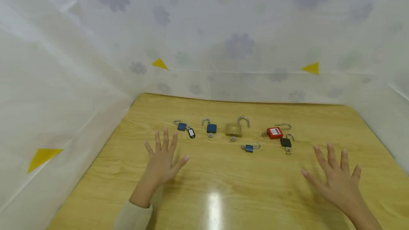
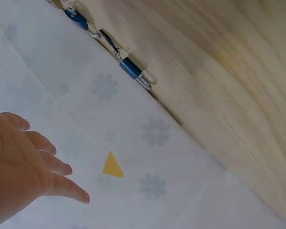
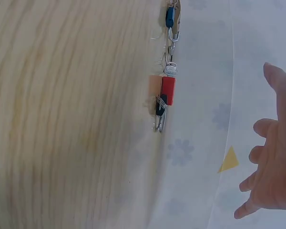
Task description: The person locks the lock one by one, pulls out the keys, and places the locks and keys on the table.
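My left hand (image 1: pixel 161 162) is held with spread fingers over the left part of the table, holding nothing. Nearest to it is a small blue padlock (image 1: pixel 181 126) with a black key tag (image 1: pixel 191 133). My right hand (image 1: pixel 340 180), fingers also spread and holding nothing, is at the right, nearest a black padlock (image 1: pixel 285 142). Touching or close beside that one lies a red padlock (image 1: pixel 274 133) with a white label. Between the hands are a brass padlock (image 1: pixel 233 130), a blue padlock (image 1: pixel 211 128) and a smaller blue padlock (image 1: pixel 249 148). Their shackles stand open, and keys hang at several.
The wooden table (image 1: pixel 204 180) ends at a white flower-patterned sheet (image 1: pixel 204 45) behind it, and sheeting rises at both sides. Yellow triangles (image 1: pixel 159 64) are stuck on the sheet. A bright reflection lies on the table front.
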`<state>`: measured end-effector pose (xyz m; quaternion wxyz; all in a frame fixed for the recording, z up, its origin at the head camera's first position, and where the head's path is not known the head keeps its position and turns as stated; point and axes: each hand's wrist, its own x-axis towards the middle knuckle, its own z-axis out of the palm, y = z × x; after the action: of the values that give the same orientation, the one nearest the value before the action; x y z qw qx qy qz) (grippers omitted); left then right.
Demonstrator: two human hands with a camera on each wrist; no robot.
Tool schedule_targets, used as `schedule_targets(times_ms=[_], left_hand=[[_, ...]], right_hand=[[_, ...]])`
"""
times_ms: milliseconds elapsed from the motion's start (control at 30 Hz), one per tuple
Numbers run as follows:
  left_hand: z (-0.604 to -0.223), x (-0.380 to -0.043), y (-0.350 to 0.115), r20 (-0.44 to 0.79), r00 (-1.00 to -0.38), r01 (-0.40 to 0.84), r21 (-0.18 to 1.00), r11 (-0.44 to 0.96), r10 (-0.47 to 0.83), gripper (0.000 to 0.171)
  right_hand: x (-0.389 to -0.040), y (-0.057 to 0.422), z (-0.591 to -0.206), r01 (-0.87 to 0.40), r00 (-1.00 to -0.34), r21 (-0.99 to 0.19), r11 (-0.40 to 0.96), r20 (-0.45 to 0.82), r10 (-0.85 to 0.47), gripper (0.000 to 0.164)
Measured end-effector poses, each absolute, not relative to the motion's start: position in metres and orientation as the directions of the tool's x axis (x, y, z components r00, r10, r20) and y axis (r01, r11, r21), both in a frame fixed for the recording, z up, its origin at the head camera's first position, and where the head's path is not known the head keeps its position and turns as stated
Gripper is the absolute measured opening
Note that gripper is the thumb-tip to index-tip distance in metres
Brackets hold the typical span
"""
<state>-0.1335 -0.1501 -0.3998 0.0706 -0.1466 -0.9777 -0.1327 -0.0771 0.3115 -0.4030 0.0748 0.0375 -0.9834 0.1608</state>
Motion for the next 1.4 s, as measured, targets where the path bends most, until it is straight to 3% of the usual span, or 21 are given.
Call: schedule_targets(times_ms=[167, 267, 333, 467, 700, 1033, 1400], left_hand=[[-0.399, -0.135, -0.148, 0.181, -0.951, 0.293, 0.289, 0.911, 0.249, 0.078], [-0.396, -0.137, -0.145, 0.233, -0.948, 0.287, 0.344, 0.894, 0.215, 0.077], [-0.394, -0.138, -0.142, 0.265, -0.947, 0.282, 0.404, 0.87, 0.184, 0.075], [-0.393, -0.14, -0.136, 0.263, -0.955, 0.264, 0.555, 0.789, 0.134, 0.066], [-0.398, -0.145, -0.124, 0.193, -0.971, 0.236, 0.716, 0.657, 0.138, 0.058], [-0.401, -0.156, -0.098, 0.177, -0.964, 0.26, 0.765, 0.589, 0.197, 0.057], [-0.402, -0.168, -0.068, 0.134, -0.964, 0.246, 0.774, 0.583, 0.229, 0.053]], right_hand=[[-0.08, 0.307, -0.402, -0.207, -0.94, -0.482, 0.852, 0.338, -0.037, 0.068], [-0.085, 0.299, -0.399, -0.263, -0.881, -0.559, 0.786, 0.471, 0.039, 0.052], [-0.088, 0.292, -0.397, -0.266, -0.864, -0.603, 0.752, 0.495, 0.091, 0.042], [-0.095, 0.278, -0.397, -0.259, -0.881, -0.687, 0.678, 0.456, 0.125, 0.031], [-0.11, 0.243, -0.405, -0.255, -0.934, -0.768, 0.587, 0.353, 0.055, 0.03], [-0.132, 0.209, -0.405, -0.216, -0.959, -0.81, 0.545, 0.281, 0.038, 0.036], [-0.153, 0.193, -0.409, -0.241, -0.956, -0.794, 0.559, 0.294, 0.006, 0.039]])
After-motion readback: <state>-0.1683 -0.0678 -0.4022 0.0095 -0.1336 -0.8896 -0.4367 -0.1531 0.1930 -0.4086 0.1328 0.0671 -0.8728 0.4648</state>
